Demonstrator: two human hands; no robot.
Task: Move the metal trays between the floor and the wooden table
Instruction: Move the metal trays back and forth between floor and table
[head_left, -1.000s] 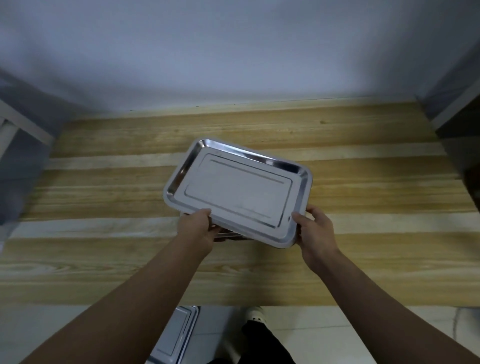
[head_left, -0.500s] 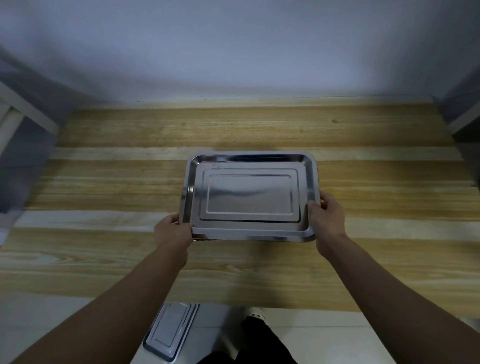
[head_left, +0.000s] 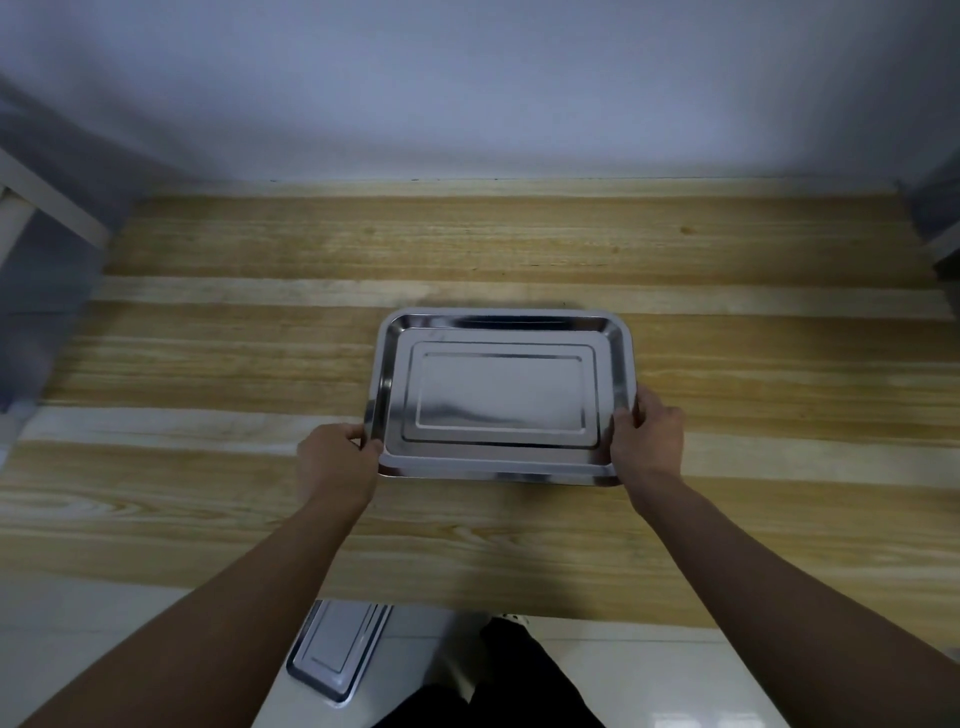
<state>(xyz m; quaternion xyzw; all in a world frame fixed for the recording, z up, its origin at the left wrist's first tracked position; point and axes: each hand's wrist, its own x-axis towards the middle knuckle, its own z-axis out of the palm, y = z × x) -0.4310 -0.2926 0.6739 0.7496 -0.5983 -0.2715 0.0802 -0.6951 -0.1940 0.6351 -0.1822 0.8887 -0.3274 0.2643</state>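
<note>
Metal tray (head_left: 501, 395) gripped at both ends by curled hands, left (head_left: 337, 460) and right (head_left: 647, 436)

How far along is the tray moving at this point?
Partway. One metal tray lies level on the wooden table, so that transfer looks nearly done. In hand: the left hand and right hand grip its short sides, not yet let go. Left: a second tray lies on the floor below the table's near edge, partly hidden by the left arm.
</note>
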